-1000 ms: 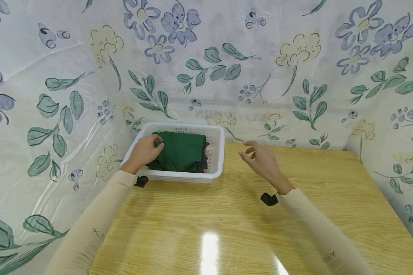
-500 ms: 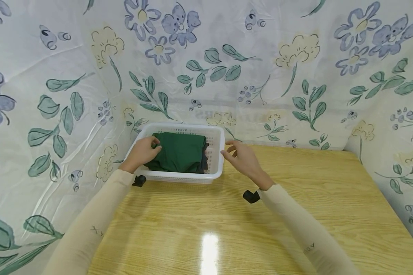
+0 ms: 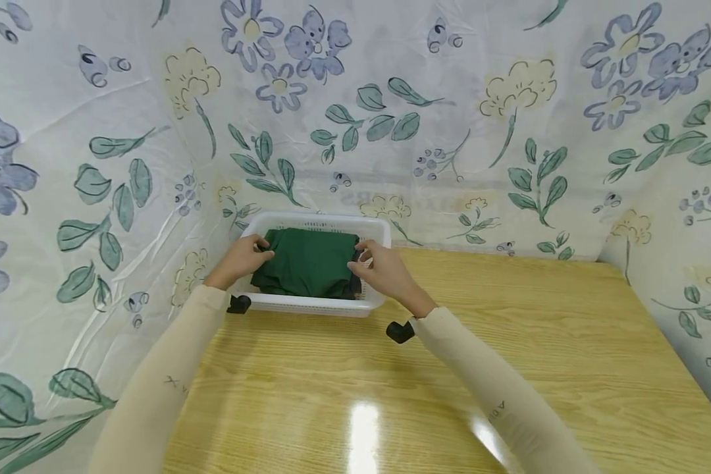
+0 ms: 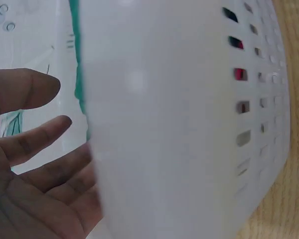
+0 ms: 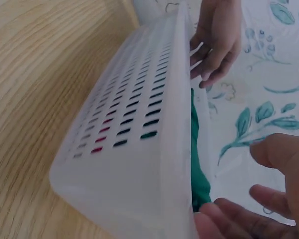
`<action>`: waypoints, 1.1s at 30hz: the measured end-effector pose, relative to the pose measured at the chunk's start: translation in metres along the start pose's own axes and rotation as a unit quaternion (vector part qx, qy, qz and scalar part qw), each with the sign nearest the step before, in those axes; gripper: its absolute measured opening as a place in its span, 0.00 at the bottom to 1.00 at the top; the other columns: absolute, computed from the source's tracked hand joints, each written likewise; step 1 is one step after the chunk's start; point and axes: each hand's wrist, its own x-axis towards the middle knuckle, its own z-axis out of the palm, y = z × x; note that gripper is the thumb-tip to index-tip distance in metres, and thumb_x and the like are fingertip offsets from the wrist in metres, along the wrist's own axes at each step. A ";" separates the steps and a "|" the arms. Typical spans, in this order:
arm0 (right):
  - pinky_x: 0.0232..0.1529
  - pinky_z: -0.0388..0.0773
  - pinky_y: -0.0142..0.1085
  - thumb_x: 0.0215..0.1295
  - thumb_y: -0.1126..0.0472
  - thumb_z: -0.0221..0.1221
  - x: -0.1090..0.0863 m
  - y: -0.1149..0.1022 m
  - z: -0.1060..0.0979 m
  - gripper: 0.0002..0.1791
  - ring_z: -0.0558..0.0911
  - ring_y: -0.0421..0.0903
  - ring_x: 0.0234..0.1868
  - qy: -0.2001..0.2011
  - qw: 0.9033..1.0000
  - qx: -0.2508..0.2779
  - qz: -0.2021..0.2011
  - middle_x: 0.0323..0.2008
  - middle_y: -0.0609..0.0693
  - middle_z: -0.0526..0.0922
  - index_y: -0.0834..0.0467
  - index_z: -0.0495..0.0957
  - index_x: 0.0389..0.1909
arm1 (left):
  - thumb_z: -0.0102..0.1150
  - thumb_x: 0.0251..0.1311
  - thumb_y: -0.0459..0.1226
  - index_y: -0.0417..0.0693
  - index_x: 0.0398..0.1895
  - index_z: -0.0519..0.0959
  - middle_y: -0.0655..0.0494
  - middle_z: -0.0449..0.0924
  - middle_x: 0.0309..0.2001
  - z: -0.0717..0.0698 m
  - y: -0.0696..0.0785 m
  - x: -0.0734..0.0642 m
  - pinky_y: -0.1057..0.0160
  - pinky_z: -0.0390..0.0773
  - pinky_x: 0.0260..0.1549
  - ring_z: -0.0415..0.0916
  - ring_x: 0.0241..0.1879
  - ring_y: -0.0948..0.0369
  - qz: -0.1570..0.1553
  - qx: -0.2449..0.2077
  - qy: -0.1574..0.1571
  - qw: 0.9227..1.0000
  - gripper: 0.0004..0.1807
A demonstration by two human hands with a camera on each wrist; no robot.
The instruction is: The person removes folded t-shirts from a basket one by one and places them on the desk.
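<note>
Nearest: two cream sleeves (image 3: 166, 368), one per arm, each with a black wrist device (image 3: 399, 332); two in all. Beneath them, one wood-grain table (image 3: 296, 375), two bright light streaks on its near part.

Two hands. Left hand (image 3: 243, 255) over the left end of the basket; right hand (image 3: 385, 266) over the right end. Both loosely bent, thumbs apart from fingers, grasp released. Fingertips at the two ends of the green cloth; contact with it cannot be told.

One white plastic basket (image 3: 308, 301), slotted walls, longer side to side. Inside, one green cloth (image 3: 311, 260), folded, wrinkled toward its near edge, filling most of the basket. Dark fabric (image 3: 357, 283) peeks out beneath its right end; number of layers cannot be told. Red patches (image 5: 107, 121) show through wall slots in both wrist views.

Edges and room: a narrow strip of basket floor or wall shows right of the cloth. Basket's left end close to the left-hand sheet, far rim close to the back. Room lies on the near side and, most broadly, to the right.

Farthest: floral sheeting (image 3: 355, 158) on three sides, blue flowers, green leaves.
</note>
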 end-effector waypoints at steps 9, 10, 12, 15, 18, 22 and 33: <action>0.51 0.79 0.47 0.75 0.50 0.61 0.015 -0.007 0.012 0.32 0.81 0.54 0.52 -0.072 0.997 0.009 0.041 0.55 0.60 0.81 0.61 0.67 0.72 | 0.50 0.78 0.40 0.37 0.76 0.63 0.30 0.69 0.66 -0.001 0.004 0.004 0.45 0.76 0.53 0.73 0.57 0.39 -0.011 -0.025 -0.028 0.999 0.29; 0.52 0.79 0.48 0.75 0.50 0.61 0.017 -0.008 0.014 0.32 0.81 0.55 0.53 -0.076 0.996 0.012 0.046 0.56 0.60 0.80 0.61 0.67 0.73 | 0.50 0.78 0.40 0.37 0.76 0.62 0.30 0.65 0.69 -0.001 0.004 0.005 0.42 0.74 0.56 0.70 0.61 0.38 -0.015 -0.026 -0.034 0.999 0.29; 0.57 0.77 0.49 0.75 0.49 0.61 0.021 -0.009 0.018 0.33 0.79 0.56 0.59 -0.081 0.995 0.022 0.056 0.61 0.60 0.78 0.61 0.66 0.73 | 0.50 0.78 0.40 0.38 0.77 0.61 0.30 0.58 0.74 -0.001 0.005 0.005 0.38 0.68 0.62 0.63 0.68 0.35 -0.023 -0.027 -0.046 0.998 0.30; 0.63 0.73 0.49 0.75 0.49 0.61 0.027 -0.011 0.022 0.33 0.74 0.56 0.67 -0.085 0.993 0.046 0.073 0.69 0.61 0.73 0.60 0.66 0.74 | 0.50 0.78 0.40 0.38 0.78 0.60 0.30 0.52 0.77 -0.003 0.004 0.005 0.35 0.64 0.65 0.57 0.72 0.34 -0.029 -0.020 -0.059 0.998 0.30; 0.60 0.76 0.50 0.75 0.50 0.61 0.032 -0.012 0.027 0.34 0.79 0.58 0.61 -0.085 0.987 0.091 0.103 0.71 0.61 0.70 0.59 0.65 0.74 | 0.50 0.78 0.40 0.38 0.77 0.60 0.30 0.53 0.76 -0.004 0.004 0.004 0.37 0.66 0.63 0.60 0.69 0.36 -0.029 -0.015 -0.069 0.997 0.30; 0.56 0.79 0.50 0.74 0.51 0.62 0.037 -0.009 0.033 0.35 0.82 0.59 0.55 -0.070 0.978 0.135 0.143 0.71 0.61 0.69 0.57 0.62 0.76 | 0.51 0.78 0.39 0.38 0.76 0.62 0.31 0.51 0.77 -0.006 0.003 0.004 0.40 0.68 0.60 0.62 0.65 0.39 -0.026 -0.034 -0.082 0.996 0.29; 0.55 0.79 0.47 0.72 0.58 0.64 0.043 -0.007 0.039 0.33 0.77 0.58 0.59 -0.057 0.947 0.268 0.167 0.68 0.60 0.69 0.53 0.66 0.75 | 0.54 0.77 0.38 0.35 0.70 0.70 0.31 0.50 0.77 -0.007 0.002 0.008 0.36 0.59 0.69 0.51 0.74 0.35 -0.048 -0.067 -0.092 0.992 0.25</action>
